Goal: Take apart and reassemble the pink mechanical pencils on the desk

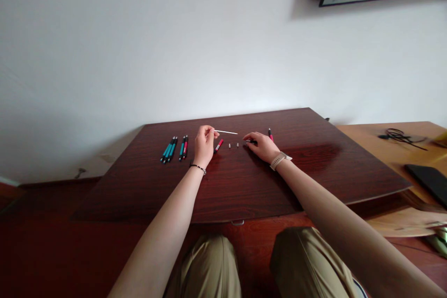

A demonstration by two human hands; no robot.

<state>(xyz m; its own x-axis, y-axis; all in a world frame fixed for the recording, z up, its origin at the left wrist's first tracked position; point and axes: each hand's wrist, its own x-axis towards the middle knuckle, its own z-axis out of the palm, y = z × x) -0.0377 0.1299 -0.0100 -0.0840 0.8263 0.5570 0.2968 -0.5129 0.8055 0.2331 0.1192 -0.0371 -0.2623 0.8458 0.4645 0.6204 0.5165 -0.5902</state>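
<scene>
The knees [244,265] in khaki trousers sit closest, below the near edge of the dark wooden counter [244,186]; both bare forearms reach out over it. The left hand [204,144], with a dark bracelet at the wrist, is raised just off the counter; its fingers [209,131] are pinched shut on one end of a thin white refill [226,132], which sticks out level toward the right. Just right of that hand a red pen barrel [219,145] lies on the counter; beyond it two tiny pale parts [233,145] lie side by side, apart from each other. The right hand [262,146], a pale watch band at the wrist, rests palm down on the counter; its fingers touch a small dark piece [250,141], though whether they grip it I cannot tell. Behind that hand a red-and-black pen [270,134] lies; left of the left hand, a row of teal and red pens [174,149] lies together. No containers are on the counter; a lighter table [384,149] at right carries a black cable [398,135] and a dark flat case [431,181].
</scene>
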